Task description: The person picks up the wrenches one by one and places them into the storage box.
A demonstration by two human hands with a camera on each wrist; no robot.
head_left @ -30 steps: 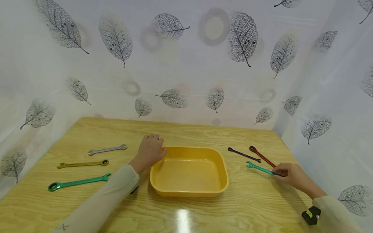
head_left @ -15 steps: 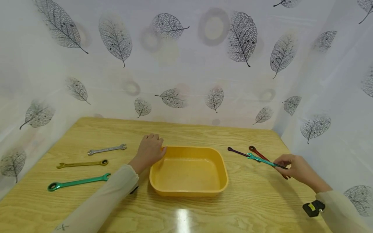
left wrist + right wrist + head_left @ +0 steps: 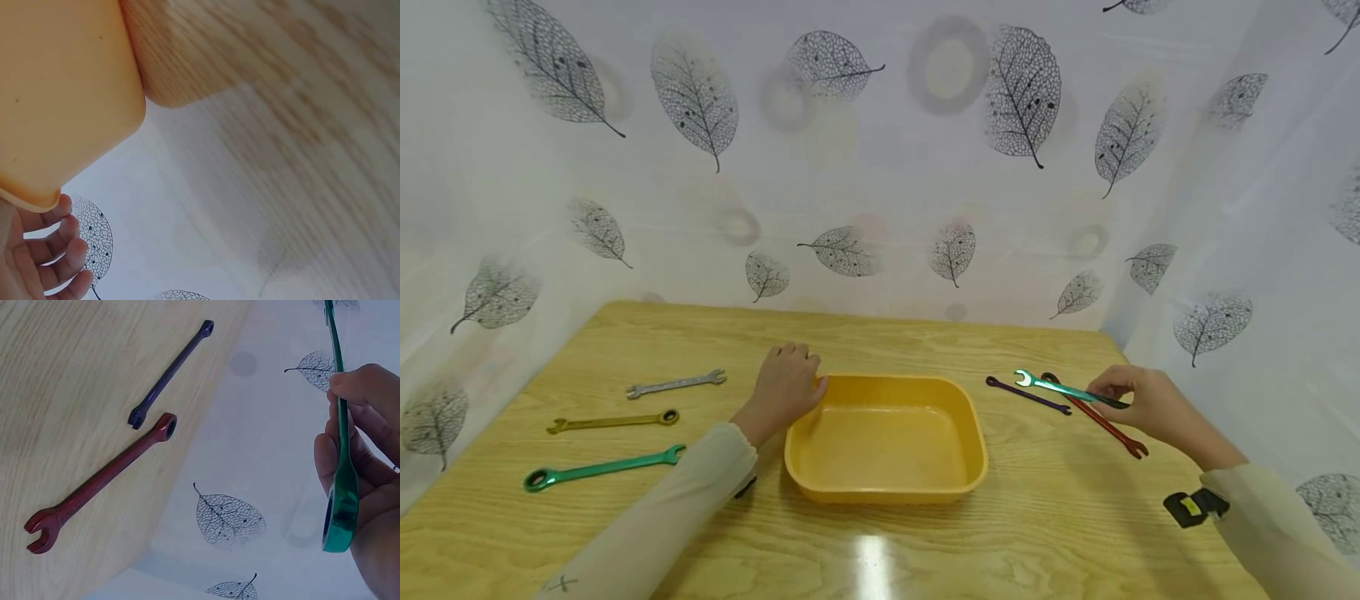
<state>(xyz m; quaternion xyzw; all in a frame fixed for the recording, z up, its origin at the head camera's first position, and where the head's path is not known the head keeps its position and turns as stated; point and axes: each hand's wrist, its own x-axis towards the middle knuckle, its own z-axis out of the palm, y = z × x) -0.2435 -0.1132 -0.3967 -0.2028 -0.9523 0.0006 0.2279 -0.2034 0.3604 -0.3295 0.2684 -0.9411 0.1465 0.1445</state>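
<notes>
So, glossy wrench (image 3: pixel 344 450) in R hand (image 3: pixel 1153 406), rect. tray (image 3: pixel 886 450)

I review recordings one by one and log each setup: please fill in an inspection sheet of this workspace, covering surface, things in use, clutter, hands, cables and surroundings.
Surface: wood-grain table, bright reflection near the front.
Things in use: yellow tray; green wrench, held above the table; purple wrench and red wrench lying right of the tray; silver wrench, gold wrench and second green wrench lying left of it.
Clutter: nothing seen.
Hands: left hand grips the tray's far left corner; right hand pinches the first green wrench.
Cables: nothing seen.
Surroundings: leaf-print sheeting behind and at both sides; black device by the right cuff.
</notes>
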